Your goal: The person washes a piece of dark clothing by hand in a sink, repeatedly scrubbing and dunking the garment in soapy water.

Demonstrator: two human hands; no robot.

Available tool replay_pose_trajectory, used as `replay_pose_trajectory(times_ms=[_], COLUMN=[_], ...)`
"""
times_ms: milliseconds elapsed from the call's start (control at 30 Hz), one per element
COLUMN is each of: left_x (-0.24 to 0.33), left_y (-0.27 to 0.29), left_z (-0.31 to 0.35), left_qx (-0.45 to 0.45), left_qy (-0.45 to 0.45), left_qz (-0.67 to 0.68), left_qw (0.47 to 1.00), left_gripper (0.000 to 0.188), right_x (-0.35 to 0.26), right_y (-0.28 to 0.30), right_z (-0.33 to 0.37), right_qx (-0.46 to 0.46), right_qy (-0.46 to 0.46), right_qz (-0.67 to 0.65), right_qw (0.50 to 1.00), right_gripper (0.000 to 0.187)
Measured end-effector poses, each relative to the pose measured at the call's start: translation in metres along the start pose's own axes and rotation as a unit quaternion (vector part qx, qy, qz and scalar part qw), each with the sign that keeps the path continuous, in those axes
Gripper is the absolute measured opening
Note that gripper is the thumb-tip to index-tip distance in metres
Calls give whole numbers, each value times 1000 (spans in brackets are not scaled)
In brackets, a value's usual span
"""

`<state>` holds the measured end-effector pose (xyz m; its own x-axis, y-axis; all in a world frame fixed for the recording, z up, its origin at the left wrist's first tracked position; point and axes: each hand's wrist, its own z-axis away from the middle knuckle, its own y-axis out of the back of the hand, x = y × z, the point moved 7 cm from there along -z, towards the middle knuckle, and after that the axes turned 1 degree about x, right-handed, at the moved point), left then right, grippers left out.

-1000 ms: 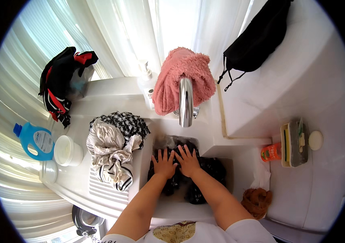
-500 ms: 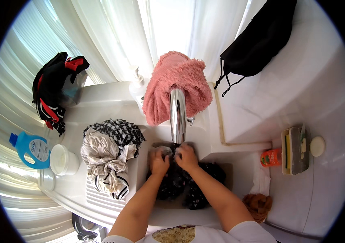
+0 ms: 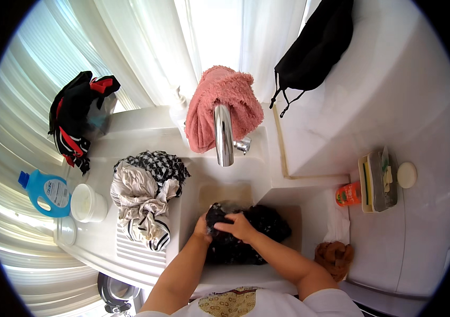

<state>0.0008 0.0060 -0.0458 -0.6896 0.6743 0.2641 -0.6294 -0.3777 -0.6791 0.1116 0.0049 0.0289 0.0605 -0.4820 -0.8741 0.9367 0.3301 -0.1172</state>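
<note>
In the lower middle of the frame, the dark spotted cloth [image 3: 270,227] lies bunched in the basin [image 3: 296,219], its near-left lump raised between the person's hands and the rest spreading out to the right of the fingers. The left hand [image 3: 201,228] is set against the lump's left side, curved along it; its fingertips are hidden by the cloth, so how tightly they close cannot be told. The right hand [image 3: 239,227] lies over the top, two digits parted and pointing left, both touching the fabric; its other fingers are out of sight, and whether they grip is unclear. Above, the chrome faucet [image 3: 224,137] points down, well apart from both hands.
</note>
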Motion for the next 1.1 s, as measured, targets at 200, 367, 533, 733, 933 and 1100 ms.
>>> replay_pose_trajectory(times_ms=[200,367,533,733,933,1100], left_x=[3,-9,-3,-1,9,11], left_y=[-49,-35,-25,-47,-28,-22], left_z=[29,23,12,35,1,17], left_qx=[26,43,73,158,-209,238], left_qy=[-47,-39,-80,-88,-33,-47], left_qz=[-30,-43,-23,-109,33,-198], left_qw=[998,997,994,977,977,950], left_gripper=[44,41,30,28,31,30], right_x=[4,-44,-45,-29,-66,-46], right_y=[34,-20,-6,3,-30,14], right_z=[6,42,27,4,20,-20], right_qx=[279,257,353,338,263,308], right_qy=[251,348,372,310,399,360], right_qz=[2,238,229,243,229,305], right_qw=[927,869,827,855,848,826], right_gripper=[15,17,13,12,8,20])
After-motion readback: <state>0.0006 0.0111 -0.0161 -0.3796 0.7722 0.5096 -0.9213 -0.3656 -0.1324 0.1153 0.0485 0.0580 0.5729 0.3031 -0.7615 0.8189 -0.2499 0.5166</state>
